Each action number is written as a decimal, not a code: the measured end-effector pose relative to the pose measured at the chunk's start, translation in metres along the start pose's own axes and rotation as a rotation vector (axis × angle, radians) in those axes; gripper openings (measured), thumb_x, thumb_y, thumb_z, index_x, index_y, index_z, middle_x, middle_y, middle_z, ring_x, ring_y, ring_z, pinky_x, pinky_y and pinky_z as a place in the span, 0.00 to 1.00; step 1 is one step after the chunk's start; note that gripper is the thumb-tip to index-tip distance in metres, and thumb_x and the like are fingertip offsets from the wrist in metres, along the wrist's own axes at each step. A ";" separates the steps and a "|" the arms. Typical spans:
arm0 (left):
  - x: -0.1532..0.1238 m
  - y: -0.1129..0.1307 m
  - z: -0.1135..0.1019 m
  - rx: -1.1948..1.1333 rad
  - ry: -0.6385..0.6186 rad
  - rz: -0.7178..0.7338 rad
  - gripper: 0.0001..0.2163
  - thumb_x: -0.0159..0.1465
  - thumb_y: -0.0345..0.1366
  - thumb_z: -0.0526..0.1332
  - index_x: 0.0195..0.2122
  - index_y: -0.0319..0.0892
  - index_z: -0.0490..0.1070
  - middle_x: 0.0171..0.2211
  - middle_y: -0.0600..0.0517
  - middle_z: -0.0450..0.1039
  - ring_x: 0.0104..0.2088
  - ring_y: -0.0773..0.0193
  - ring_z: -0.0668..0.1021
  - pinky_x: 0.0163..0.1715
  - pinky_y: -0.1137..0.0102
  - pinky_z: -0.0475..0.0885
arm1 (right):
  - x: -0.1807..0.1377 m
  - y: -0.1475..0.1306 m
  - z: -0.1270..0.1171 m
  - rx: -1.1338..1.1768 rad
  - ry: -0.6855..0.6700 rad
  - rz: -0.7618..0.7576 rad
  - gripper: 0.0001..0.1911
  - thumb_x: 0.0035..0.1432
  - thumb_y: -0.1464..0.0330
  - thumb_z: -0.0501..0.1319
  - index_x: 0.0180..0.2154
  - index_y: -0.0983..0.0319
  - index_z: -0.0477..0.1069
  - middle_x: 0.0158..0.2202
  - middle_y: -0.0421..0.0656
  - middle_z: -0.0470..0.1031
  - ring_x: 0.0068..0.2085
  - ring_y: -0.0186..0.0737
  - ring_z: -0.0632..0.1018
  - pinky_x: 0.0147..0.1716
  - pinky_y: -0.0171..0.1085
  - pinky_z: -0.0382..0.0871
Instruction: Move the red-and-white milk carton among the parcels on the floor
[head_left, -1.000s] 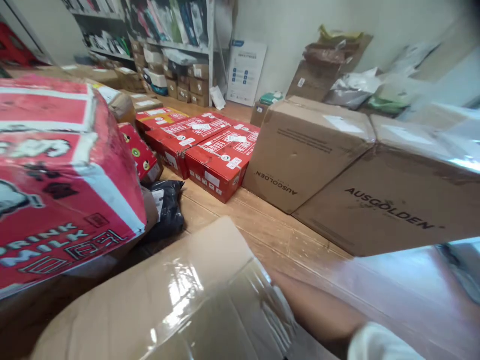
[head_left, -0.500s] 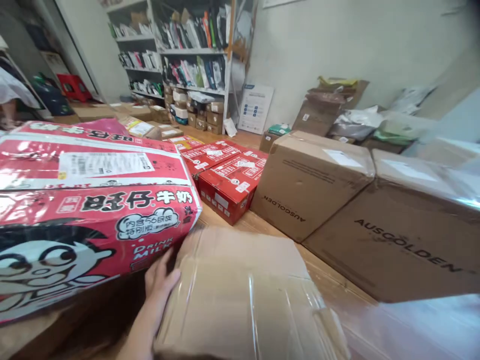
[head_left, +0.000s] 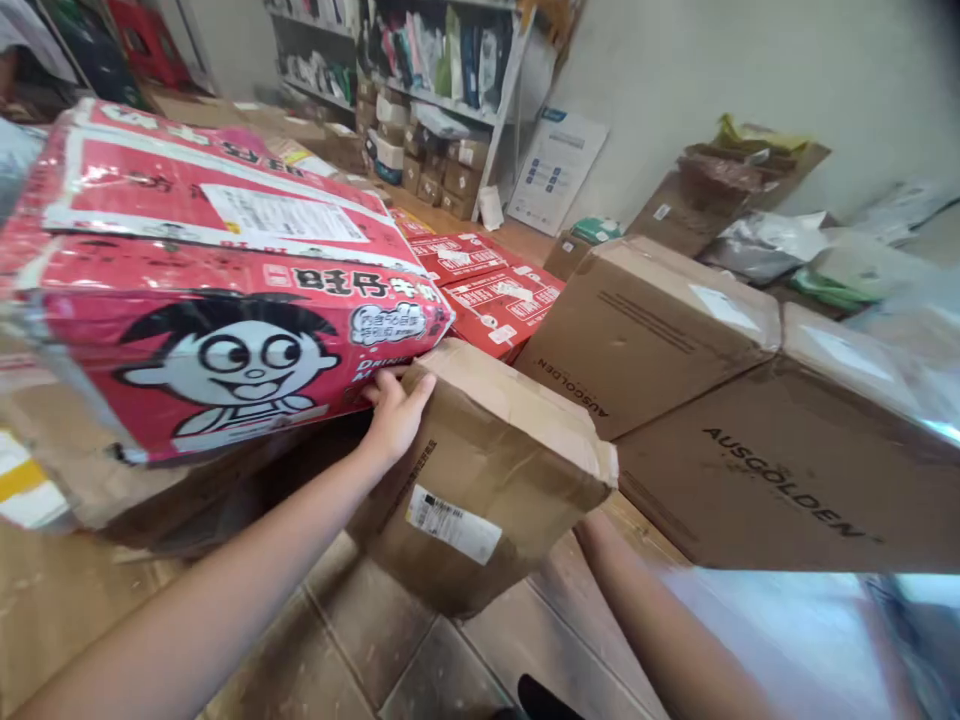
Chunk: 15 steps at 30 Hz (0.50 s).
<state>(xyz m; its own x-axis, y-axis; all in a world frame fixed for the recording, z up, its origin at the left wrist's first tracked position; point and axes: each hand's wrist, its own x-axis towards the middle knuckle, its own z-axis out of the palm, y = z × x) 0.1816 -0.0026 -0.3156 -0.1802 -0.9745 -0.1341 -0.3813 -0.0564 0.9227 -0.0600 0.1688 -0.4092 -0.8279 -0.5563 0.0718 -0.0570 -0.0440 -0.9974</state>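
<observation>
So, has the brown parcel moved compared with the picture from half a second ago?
Yes. The brown parcel is tipped up, its labelled side now showing, and sits closer to the pink milk carton; left hand on its corner.

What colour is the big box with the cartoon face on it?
The box is mostly pink-red, with a white and black cartoon face. The head view shows it best.

Two brown cartons (head_left: 750,400) printed AUSGOLDEN lie at three o'clock. Flat red boxes (head_left: 487,285) sit at one o'clock, on the wooden floor (head_left: 360,640). Shelves (head_left: 442,70) of packets stand at twelve o'clock, a white poster (head_left: 556,170) leaning just beside them.
</observation>
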 end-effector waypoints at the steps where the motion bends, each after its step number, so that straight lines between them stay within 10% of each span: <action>1: 0.001 0.000 -0.002 -0.008 -0.037 0.014 0.18 0.60 0.41 0.62 0.47 0.39 0.61 0.47 0.42 0.60 0.57 0.54 0.64 0.58 0.64 0.61 | 0.007 -0.004 -0.002 0.005 0.043 -0.019 0.23 0.62 0.52 0.52 0.51 0.59 0.68 0.57 0.47 0.66 0.56 0.50 0.68 0.54 0.53 0.65; 6: 0.002 0.009 0.006 -0.027 -0.050 -0.022 0.23 0.59 0.42 0.63 0.52 0.38 0.61 0.50 0.37 0.60 0.58 0.48 0.63 0.55 0.58 0.62 | 0.032 -0.040 -0.001 0.010 -0.067 -0.145 0.42 0.49 0.34 0.42 0.46 0.55 0.74 0.58 0.44 0.68 0.62 0.50 0.64 0.62 0.52 0.53; 9: 0.002 0.019 0.015 -0.027 -0.016 -0.050 0.23 0.59 0.43 0.64 0.52 0.38 0.62 0.51 0.35 0.61 0.58 0.47 0.64 0.54 0.58 0.63 | 0.041 -0.054 0.005 -0.001 -0.311 -0.131 0.38 0.45 0.34 0.49 0.31 0.58 0.79 0.46 0.48 0.78 0.55 0.56 0.72 0.60 0.54 0.57; 15: 0.010 0.026 0.028 -0.060 -0.013 -0.021 0.25 0.58 0.44 0.65 0.51 0.35 0.66 0.51 0.35 0.67 0.58 0.47 0.65 0.56 0.59 0.61 | 0.044 -0.054 0.005 0.042 -0.250 0.015 0.37 0.47 0.37 0.49 0.29 0.61 0.79 0.38 0.49 0.81 0.47 0.55 0.77 0.52 0.53 0.66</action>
<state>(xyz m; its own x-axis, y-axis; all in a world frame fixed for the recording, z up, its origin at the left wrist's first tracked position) 0.1448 -0.0081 -0.3035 -0.1852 -0.9699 -0.1579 -0.3305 -0.0898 0.9395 -0.0906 0.1424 -0.3518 -0.6643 -0.7449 0.0613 -0.0186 -0.0656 -0.9977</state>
